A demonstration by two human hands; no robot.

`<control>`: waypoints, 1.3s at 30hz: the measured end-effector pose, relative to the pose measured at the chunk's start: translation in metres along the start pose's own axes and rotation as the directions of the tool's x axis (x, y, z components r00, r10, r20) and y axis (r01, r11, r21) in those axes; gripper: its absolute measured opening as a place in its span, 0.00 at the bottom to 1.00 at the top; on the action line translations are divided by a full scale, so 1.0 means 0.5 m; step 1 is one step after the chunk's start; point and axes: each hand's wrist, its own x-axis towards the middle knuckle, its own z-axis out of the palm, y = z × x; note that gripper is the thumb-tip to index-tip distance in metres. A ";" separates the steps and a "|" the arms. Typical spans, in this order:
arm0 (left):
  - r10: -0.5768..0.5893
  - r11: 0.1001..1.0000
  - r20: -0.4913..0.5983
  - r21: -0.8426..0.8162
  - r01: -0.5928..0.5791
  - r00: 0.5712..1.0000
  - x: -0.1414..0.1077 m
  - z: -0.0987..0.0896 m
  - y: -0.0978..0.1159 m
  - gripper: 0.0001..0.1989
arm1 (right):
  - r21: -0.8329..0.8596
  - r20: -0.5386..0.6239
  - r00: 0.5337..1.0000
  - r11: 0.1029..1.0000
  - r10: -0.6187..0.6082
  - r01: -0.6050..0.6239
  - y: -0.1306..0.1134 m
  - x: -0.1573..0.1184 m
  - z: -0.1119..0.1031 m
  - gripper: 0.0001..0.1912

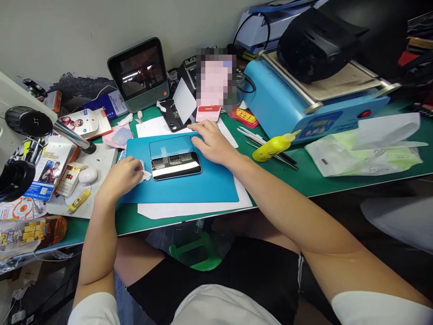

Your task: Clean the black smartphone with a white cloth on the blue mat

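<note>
On the blue mat [209,189] lies a phone [176,166] with a dark, glossy, reflecting face. A clear glass sheet with a dark outline [172,146] lies along its far edge. My left hand [129,174], at the mat's left side, has its fingers curled round a white tissue [146,175]. My right hand [211,140] is over the mat's far edge, right of the glass, fingers stretched out and apart, holding nothing. Just beyond it stand an opened phone part [174,118] and a lit phone screen [209,113].
A yellow bottle [274,146] and tweezers lie to the right, before a blue machine [304,108]. Further right is a tissue pack [365,155]. Boxes, an earbud case [88,175] and a lighter [79,201] are at left; a display [138,74] stands behind.
</note>
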 end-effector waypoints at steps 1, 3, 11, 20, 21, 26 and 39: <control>0.001 1.000 -0.002 0.000 -0.001 1.000 0.002 0.000 0.003 0.11 | 0.002 -0.003 1.000 1.000 -0.003 0.003 -0.001 0.000 -0.001 0.25; 0.043 0.999 -0.012 -0.030 -0.044 0.999 0.004 -0.002 0.011 0.12 | 0.005 -0.010 1.000 1.000 -0.007 0.007 -0.002 -0.001 -0.003 0.24; 0.169 0.972 0.035 -0.172 -0.161 0.985 0.016 0.014 0.045 0.09 | 0.000 -0.017 1.000 1.000 -0.012 0.012 -0.007 -0.001 -0.005 0.23; 0.194 0.956 0.134 -0.247 -0.157 0.972 0.015 -0.005 0.022 0.10 | 0.068 0.189 0.976 0.993 -0.107 0.096 -0.043 -0.007 -0.033 0.11; 0.193 0.956 0.142 -0.249 -0.154 0.971 0.015 -0.007 0.019 0.11 | 0.075 0.241 0.963 0.991 -0.123 0.108 -0.046 -0.008 -0.039 0.11; 0.167 0.946 0.151 -0.304 -0.115 0.974 0.017 -0.009 0.015 0.12 | 0.057 0.483 0.872 0.996 -0.082 0.062 -0.052 -0.011 -0.063 0.30; 0.010 0.952 0.164 -0.304 0.041 0.986 0.027 -0.009 0.014 0.12 | 0.068 0.578 0.808 0.994 -0.110 0.087 -0.040 -0.014 -0.066 0.42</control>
